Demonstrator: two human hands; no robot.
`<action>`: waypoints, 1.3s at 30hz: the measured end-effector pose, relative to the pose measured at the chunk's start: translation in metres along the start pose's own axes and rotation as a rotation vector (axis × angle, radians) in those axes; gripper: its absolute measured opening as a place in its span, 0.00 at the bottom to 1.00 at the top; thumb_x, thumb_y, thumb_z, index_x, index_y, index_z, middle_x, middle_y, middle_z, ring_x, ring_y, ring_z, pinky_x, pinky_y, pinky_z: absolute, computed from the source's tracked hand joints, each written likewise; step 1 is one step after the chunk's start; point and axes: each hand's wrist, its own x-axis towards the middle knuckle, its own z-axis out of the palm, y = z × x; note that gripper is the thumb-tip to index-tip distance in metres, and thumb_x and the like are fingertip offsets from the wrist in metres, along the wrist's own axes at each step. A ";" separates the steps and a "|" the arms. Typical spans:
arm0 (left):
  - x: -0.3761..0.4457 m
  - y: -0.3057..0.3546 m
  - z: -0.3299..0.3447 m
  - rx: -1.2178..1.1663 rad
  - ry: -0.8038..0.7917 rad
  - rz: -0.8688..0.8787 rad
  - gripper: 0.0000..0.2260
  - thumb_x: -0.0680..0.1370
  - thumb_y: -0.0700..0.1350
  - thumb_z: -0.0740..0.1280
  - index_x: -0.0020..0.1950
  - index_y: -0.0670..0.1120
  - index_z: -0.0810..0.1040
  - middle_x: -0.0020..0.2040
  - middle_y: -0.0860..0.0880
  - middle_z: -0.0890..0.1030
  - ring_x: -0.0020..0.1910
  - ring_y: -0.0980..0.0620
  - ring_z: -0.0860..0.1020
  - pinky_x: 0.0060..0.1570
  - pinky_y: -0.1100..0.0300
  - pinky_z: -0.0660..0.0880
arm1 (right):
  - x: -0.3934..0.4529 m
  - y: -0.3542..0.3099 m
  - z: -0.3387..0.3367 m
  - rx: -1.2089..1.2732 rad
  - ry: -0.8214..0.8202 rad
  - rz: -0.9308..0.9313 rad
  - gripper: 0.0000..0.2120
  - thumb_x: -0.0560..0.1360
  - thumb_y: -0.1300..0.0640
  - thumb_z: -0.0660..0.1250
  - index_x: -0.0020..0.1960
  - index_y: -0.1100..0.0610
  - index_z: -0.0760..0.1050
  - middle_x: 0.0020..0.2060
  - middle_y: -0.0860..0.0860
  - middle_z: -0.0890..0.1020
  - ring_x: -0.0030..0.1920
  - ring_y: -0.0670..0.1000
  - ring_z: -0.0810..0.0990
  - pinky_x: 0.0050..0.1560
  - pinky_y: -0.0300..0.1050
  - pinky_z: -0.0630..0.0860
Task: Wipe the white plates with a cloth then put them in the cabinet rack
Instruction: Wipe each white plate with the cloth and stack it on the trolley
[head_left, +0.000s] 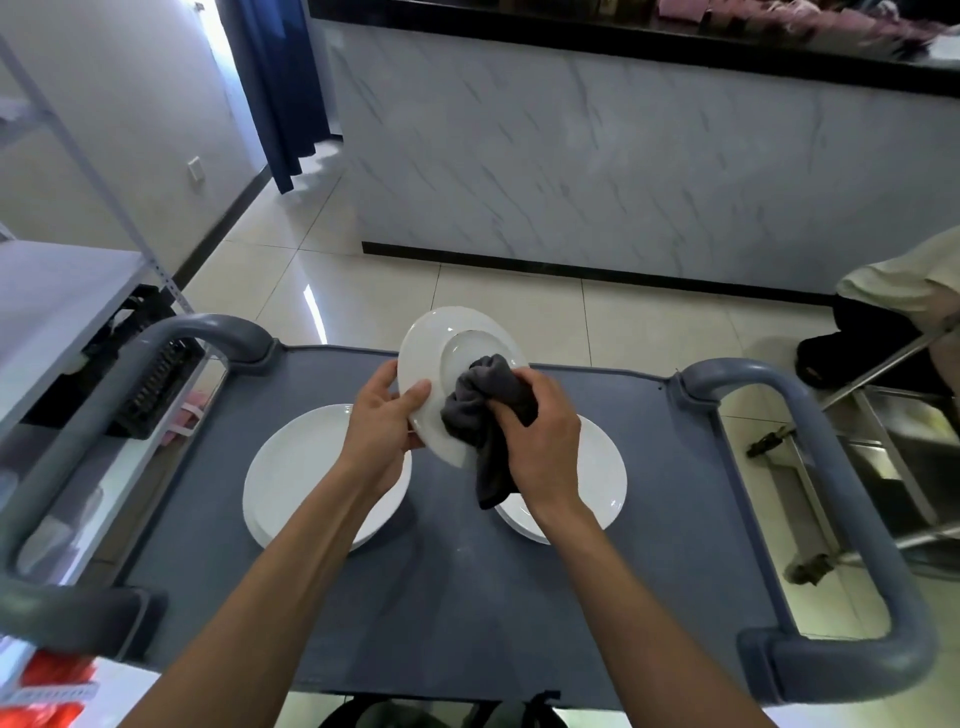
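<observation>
My left hand (383, 423) grips the left edge of a white plate (441, 340), held tilted above the cart with its underside toward me. My right hand (540, 441) clutches a bunched dark grey cloth (485, 410) against that underside; a tail of the cloth hangs down. On the cart's grey top (457, 587) lie two more stacks of white plates: one on the left (296, 467) under my left wrist, one on the right (602, 473) partly hidden by my right hand.
The cart has grey loop handles at the left (119, 374) and right (831, 431). A white shelf unit (57, 306) stands to the left, a marble-fronted counter (623, 171) ahead. A seated person (904, 306) and a metal frame are at the right.
</observation>
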 end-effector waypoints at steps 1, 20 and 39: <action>0.000 0.001 0.001 0.012 -0.012 0.001 0.15 0.82 0.37 0.64 0.68 0.47 0.75 0.50 0.44 0.85 0.43 0.45 0.84 0.36 0.51 0.81 | -0.003 0.001 0.002 -0.006 0.005 -0.028 0.12 0.76 0.59 0.72 0.58 0.50 0.78 0.52 0.40 0.80 0.56 0.43 0.77 0.58 0.37 0.72; 0.001 0.022 -0.001 0.171 -0.233 0.053 0.13 0.80 0.35 0.66 0.62 0.47 0.80 0.49 0.40 0.86 0.44 0.42 0.85 0.36 0.51 0.81 | 0.044 -0.034 0.019 -0.085 0.040 -0.270 0.14 0.79 0.60 0.68 0.65 0.55 0.78 0.61 0.49 0.81 0.62 0.51 0.77 0.66 0.53 0.73; -0.008 0.041 -0.036 -0.053 -0.173 0.150 0.19 0.75 0.37 0.71 0.67 0.43 0.78 0.48 0.43 0.85 0.43 0.44 0.82 0.37 0.52 0.80 | 0.079 -0.060 0.025 0.003 0.098 -0.083 0.10 0.81 0.54 0.65 0.60 0.49 0.79 0.50 0.44 0.83 0.52 0.46 0.80 0.55 0.43 0.76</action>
